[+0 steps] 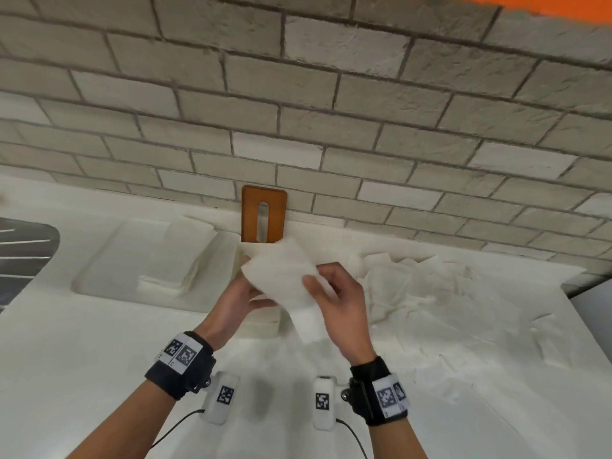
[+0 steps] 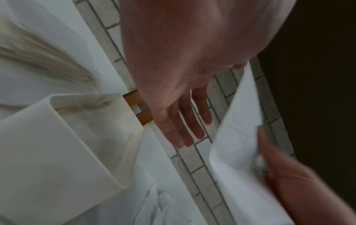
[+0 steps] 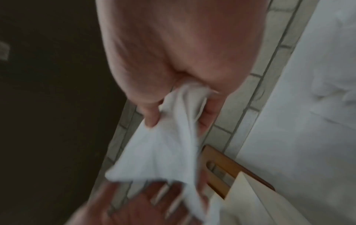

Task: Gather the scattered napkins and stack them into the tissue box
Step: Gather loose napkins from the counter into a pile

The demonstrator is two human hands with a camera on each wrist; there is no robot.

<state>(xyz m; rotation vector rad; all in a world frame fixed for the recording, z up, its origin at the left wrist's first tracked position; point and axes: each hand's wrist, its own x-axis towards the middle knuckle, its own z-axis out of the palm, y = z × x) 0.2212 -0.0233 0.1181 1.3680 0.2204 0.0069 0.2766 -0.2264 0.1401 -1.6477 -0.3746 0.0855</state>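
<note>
- The right hand (image 1: 341, 303) pinched a white napkin (image 1: 284, 276) at mid-frame in the head view, its thumb on the upper face and its fingers (image 3: 208, 115) curled beneath. The right wrist view showed the paper bunched in that grip.
- The left hand (image 1: 238, 299) lay under the napkin's left side. In the left wrist view its fingers (image 2: 185, 127) were straight and slightly apart, clamped on nothing, so it seemed to be there to support and flatten the sheet.
- The napkin was held in the air directly over the tissue box (image 1: 261, 326), probably so that it could be lowered straight in once squared up.
- The tissue box, a cream open-topped container, stood on the white surface (image 1: 99, 359) below the hands. The left wrist view looked into its mouth (image 2: 100, 121): something pale lay inside, perhaps napkins already stacked, but blur kept me from being sure.
- A brown lid with a slot (image 1: 264, 215) leaned upright against the brick wall (image 1: 331, 94) just behind the box, presumably set aside to keep the opening free.
- Loose napkins (image 1: 447, 293) lay scattered and overlapping at the right of the head frame, so I judged much of the gathering was still to do.
- At the left of the frame a shallow white tray (image 1: 139, 260) held a flat stack of pale sheets.
</note>
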